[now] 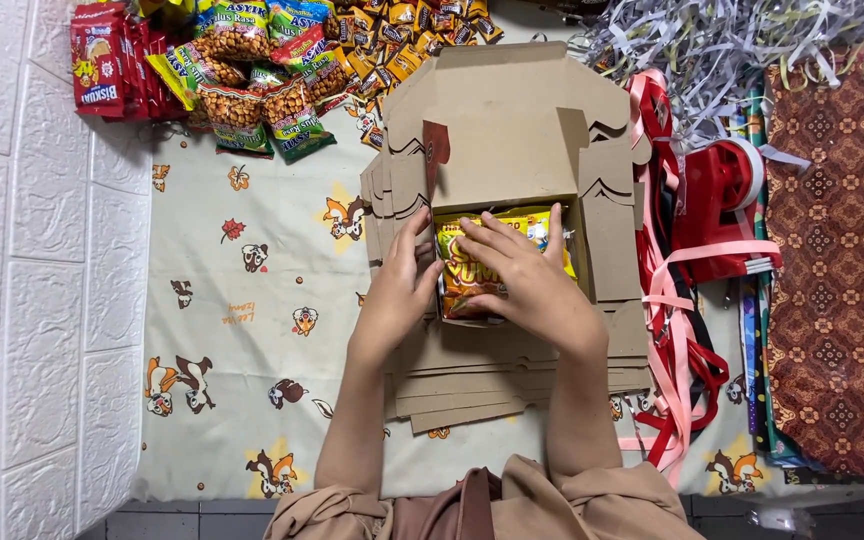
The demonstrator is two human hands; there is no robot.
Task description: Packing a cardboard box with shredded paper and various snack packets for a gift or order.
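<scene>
A: 2 hands in the open cardboard box (512, 150). Left hand (397, 295) spread loosely, fingers apart, resting flat on the box's left wall and the left edge of the snack packet (472, 275). Not gripping.

B: Right?

A: Right hand (522, 280) laid flat over the packet, fingers splayed toward the upper left, pressing down on the foil. Nothing pinched or clamped.

B: Packet location?

A: Inside the box's square compartment, centre of view, mostly covered by the right hand.

B: Materials?

A: Packet: glossy foil, orange and yellow, crinkled. Box: matte brown cardboard, die-cut, scalloped side flaps, lid flap folded back away from the person. Sitting on a stack of flat box blanks (512, 385), same cardboard.

B: Orientation?

A: Long axis of the packet roughly away from the person, slightly tilted. Which end is the top: cannot tell, too covered.

B: Surroundings?

A: Cartoon-print cloth (242, 330) underneath. Heap of snack packs (252, 70) upper left. Red and pink ribbons (677, 330) just right of the box, red tape dispenser (722, 195) beside them, shredded paper (732, 40) upper right.
</scene>
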